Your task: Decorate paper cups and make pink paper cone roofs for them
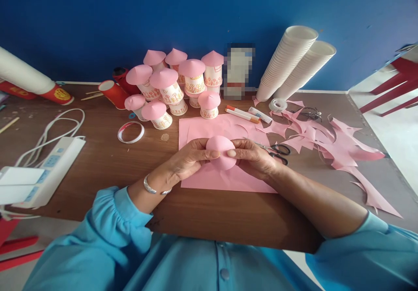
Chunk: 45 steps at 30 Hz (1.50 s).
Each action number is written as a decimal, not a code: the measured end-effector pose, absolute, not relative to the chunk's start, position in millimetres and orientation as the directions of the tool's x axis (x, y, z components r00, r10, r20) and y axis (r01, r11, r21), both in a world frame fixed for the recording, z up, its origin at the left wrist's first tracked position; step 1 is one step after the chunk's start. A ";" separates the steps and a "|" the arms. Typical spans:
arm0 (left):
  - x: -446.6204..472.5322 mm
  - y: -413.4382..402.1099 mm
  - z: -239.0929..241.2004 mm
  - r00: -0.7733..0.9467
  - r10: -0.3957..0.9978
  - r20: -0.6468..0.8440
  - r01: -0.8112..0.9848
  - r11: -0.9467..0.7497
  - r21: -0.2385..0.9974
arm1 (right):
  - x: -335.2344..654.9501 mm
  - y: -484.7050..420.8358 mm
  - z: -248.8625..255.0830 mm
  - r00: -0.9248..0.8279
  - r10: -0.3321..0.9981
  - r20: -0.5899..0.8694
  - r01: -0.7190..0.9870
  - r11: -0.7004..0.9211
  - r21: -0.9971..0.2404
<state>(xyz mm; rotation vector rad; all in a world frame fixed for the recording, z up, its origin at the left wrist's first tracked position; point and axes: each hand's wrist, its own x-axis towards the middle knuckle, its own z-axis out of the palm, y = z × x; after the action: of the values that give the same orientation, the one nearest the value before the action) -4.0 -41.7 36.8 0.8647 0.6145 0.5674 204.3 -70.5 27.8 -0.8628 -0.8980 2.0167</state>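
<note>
Between my two hands is a small round pink paper cone point(220, 146), tilted toward me. My left hand point(192, 158) pinches its left edge, thumb on the near face and fingers behind. On the right edge, my right hand point(256, 157) grips it the same way. Beneath both hands lie pink paper sheets point(202, 180) on the brown table. Black-handled scissors point(280, 152) rest just beyond my right hand, their blades partly hidden by it. Farther back stand several decorated paper cups with pink cone roofs point(164, 78), some of them stacked.
Pink paper scraps point(346, 145) spread over the right side. Two tall stacks of white cups point(287, 60) lean on the blue wall beside a clear tape roll point(278, 104). Markers point(242, 114) lie behind the sheets. A tape ring point(130, 132) and a power strip point(55, 169) with cables are at left.
</note>
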 end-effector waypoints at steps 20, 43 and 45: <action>-3.3 -41.7 36.6 0.637 0.719 -0.278 -0.188 0.495 0.848 | 202.8 -71.6 31.5 -0.461 0.848 -0.263 -0.350 -0.446 -0.824; -5.9 -39.8 33.4 0.678 0.670 -0.302 -0.163 0.538 0.827 | 204.3 -69.1 27.1 -0.435 0.862 -0.260 -0.393 -0.441 -0.807; -5.4 -39.6 33.2 0.660 0.684 -0.310 -0.163 0.533 0.831 | 204.8 -68.7 26.9 -0.432 0.864 -0.257 -0.394 -0.438 -0.808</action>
<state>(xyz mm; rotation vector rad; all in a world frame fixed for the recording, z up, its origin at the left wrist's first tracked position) -5.4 -39.6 33.2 0.8696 0.6826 0.5544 204.8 -68.7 26.9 -0.8701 -0.8599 1.9537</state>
